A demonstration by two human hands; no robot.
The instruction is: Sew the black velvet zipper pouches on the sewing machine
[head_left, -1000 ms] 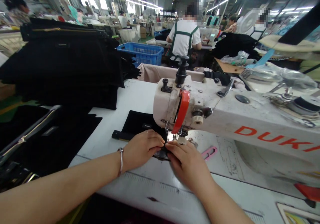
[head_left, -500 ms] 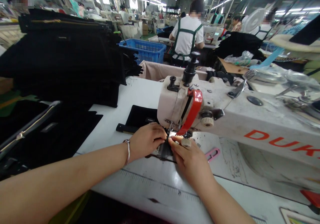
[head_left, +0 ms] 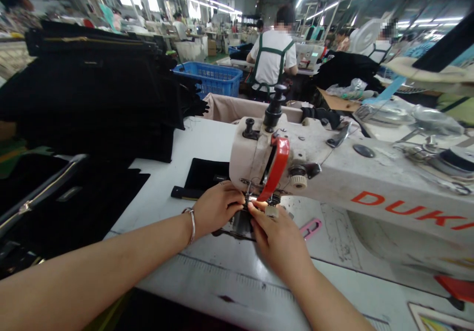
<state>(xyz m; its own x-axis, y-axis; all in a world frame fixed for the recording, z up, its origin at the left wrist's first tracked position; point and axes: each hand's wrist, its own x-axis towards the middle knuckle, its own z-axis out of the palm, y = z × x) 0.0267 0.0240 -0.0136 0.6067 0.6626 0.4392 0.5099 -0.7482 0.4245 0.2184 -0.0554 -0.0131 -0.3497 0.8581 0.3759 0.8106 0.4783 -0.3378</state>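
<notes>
A black fabric piece [head_left: 203, 170] with a small label and a zipper strip along its near edge lies partly beneath the head of a white sewing machine [head_left: 333, 168]. My left hand [head_left: 218, 207], wearing a bracelet, is closed on the near edge of this piece, fingertips just left of the presser foot. From the right, my right hand [head_left: 277, 232] pinches the same edge beside the needle, a ring on one finger. Both sets of fingertips almost meet, hiding the bit of fabric between them. A red guard [head_left: 276, 170] stands right above my right fingers.
A tall stack of black fabric pieces [head_left: 92, 89] fills the left, with zippered black pieces [head_left: 70, 193] nearer me. A pink thread cutter [head_left: 310, 228] lies right of my right hand. Behind the machine are a blue basket [head_left: 218, 77] and a co-worker [head_left: 272, 57] facing away.
The camera view has shifted slightly, moving the machine a little left in the picture. Both hands keep their places at the needle, and the fabric shows no clear movement.
</notes>
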